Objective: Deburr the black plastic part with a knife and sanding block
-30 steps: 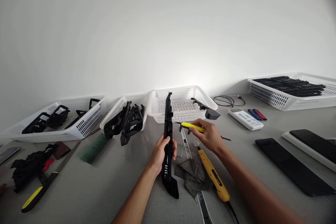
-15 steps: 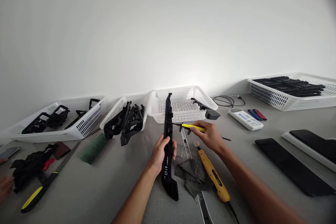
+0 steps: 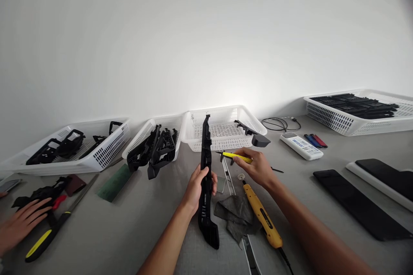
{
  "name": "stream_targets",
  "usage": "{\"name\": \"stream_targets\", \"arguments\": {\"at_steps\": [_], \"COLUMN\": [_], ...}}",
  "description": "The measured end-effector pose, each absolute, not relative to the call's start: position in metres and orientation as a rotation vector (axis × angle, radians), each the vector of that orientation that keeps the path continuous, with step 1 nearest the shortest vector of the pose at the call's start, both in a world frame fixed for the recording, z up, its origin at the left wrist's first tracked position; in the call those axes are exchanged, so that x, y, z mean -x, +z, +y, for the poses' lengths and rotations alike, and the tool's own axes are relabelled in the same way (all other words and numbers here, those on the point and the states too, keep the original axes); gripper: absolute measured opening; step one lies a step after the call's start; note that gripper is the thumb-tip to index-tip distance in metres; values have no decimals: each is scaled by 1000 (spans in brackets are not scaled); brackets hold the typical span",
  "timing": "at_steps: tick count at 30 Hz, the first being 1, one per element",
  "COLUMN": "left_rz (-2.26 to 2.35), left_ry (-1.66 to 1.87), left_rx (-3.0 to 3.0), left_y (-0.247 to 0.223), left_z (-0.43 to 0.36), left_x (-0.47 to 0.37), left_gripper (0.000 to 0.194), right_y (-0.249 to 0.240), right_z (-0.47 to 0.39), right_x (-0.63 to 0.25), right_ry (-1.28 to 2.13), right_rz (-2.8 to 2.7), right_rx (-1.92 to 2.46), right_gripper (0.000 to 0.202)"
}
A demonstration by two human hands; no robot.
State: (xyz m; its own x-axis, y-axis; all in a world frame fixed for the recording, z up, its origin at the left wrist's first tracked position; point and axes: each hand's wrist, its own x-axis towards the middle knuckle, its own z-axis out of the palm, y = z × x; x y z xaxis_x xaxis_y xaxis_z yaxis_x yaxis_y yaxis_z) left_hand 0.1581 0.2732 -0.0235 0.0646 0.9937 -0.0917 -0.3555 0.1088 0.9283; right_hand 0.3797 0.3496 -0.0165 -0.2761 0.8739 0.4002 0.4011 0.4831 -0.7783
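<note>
A long black plastic part (image 3: 206, 197) stands upright in my left hand (image 3: 195, 187), whose fingers wrap round its middle. My right hand (image 3: 256, 166) pinches a thin yellow-handled tool (image 3: 237, 157). The dark tip of that tool points left, a small gap from the part's edge. Below my right hand lies a yellow corded power tool (image 3: 263, 217) with a round white head. A dark grey cloth (image 3: 237, 215) rests beside the lower end of the black part, over a white-edged object.
White baskets with black parts stand at the left (image 3: 93, 161), centre (image 3: 222, 142) and right (image 3: 348, 128). Another person's hand (image 3: 26, 223) is at the far left by a yellow-black file (image 3: 48, 238). A remote-like white device (image 3: 301, 146) and black slabs (image 3: 358, 204) lie right.
The tool tip in my right hand has drawn back slightly from the black part. At the left, the other person's hand has reached farther in over the black pieces.
</note>
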Motion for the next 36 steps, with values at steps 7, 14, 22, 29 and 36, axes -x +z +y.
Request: {"name": "stream_targets", "arguments": {"at_steps": [7, 14, 22, 29, 36], "left_rz": [896, 787, 697, 640, 624], "left_ry": [1314, 1301, 1291, 1312, 1293], "left_rx": [-896, -772, -696, -649, -654], "left_y": [-30, -26, -24, -25, -28], "left_z": [279, 280, 281, 282, 284], "left_x": [-154, -151, -149, -150, -146], "left_gripper": [34, 43, 39, 34, 38], "right_y": [-14, -12, -13, -12, -17], "right_z": [346, 347, 347, 338, 343], "right_x": [-378, -382, -381, -370, -375], "right_ry": [791, 692, 596, 601, 542], "right_rz": [-2002, -1805, -1736, -1866, -1784], "right_rx": [1027, 1075, 1154, 1068, 1119], "right_gripper": [41, 42, 41, 43, 38]}}
